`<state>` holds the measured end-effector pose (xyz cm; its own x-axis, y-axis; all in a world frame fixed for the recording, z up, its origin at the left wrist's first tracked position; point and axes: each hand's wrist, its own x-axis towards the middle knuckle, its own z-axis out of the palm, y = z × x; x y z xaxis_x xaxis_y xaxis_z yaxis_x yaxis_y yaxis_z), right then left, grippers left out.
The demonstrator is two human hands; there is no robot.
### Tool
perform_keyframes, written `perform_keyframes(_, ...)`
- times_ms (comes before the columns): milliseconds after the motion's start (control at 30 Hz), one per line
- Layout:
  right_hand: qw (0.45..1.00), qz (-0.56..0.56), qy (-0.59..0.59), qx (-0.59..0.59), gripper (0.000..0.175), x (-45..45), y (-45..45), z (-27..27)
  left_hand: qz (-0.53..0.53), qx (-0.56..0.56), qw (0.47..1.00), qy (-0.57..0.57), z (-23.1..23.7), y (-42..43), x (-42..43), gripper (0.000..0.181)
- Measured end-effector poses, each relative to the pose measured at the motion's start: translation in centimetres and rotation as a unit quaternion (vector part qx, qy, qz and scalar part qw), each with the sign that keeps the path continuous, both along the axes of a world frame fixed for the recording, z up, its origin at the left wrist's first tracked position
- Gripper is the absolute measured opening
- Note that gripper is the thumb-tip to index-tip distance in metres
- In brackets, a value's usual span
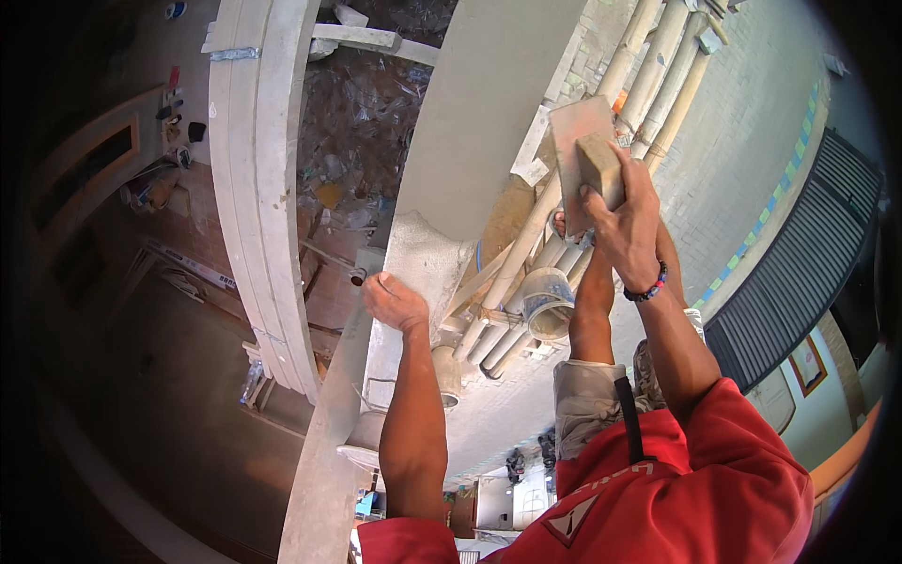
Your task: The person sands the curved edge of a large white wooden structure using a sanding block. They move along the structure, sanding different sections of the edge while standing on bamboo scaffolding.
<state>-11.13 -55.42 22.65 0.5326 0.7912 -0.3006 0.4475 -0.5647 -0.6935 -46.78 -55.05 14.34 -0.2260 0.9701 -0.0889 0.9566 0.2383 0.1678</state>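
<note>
My right hand [629, 224] grips the block handle of a plasterer's float [572, 151], thumb on one side and fingers on the other. The float is held up over bamboo poles, apart from the wall. My left hand [396, 302] is curled at the inner edge of the plastered wall top [486, 92], beside a short round pipe end [358, 276]. Its fingertips are hidden, so what they grip is unclear. Smooth grey plaster covers the far stretch; a rougher, paler patch [426, 247] lies just beyond my left hand.
Bamboo scaffold poles [518, 261] run beneath me, with my foot [559, 224] on them. A plaster-stained bucket [548, 303] hangs or stands by the poles. Left lies a long pale beam [246, 162] over a debris-strewn pit [359, 127]. Paving [733, 141] and a dark slatted gate [796, 261] are below right.
</note>
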Motion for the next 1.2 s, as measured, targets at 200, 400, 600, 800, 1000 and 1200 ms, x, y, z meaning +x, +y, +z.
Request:
perform_keyframes(200,0.993,0.088,-0.077,-0.018,0.055,-0.3,4.9,1.1,0.022,-0.018,1.0,-0.008,0.1,0.0,0.4,0.037)
perform_keyframes(400,0.981,0.175,-0.037,-0.076,0.061,-6.8,4.0,0.1,0.012,-0.023,1.0,-0.01,0.3,0.2,0.8,0.038)
perform_keyframes(600,0.976,0.216,-0.02,-0.033,0.066,-8.4,2.2,2.3,0.01,-0.006,1.0,-0.006,0.0,-0.2,0.3,0.039)
perform_keyframes(800,0.992,0.104,-0.076,-0.012,0.053,-1.7,6.9,-1.6,0.012,-0.015,1.0,-0.02,0.5,0.2,0.9,0.039)
perform_keyframes(1000,0.969,0.235,0.012,-0.073,0.061,-10.1,1.8,1.4,0.017,-0.015,1.0,-0.011,0.0,0.0,0.4,0.038)
perform_keyframes(1200,0.989,0.115,-0.085,-0.029,0.048,-1.4,8.6,-0.6,0.001,-0.004,1.0,-0.016,0.5,0.2,0.8,0.038)
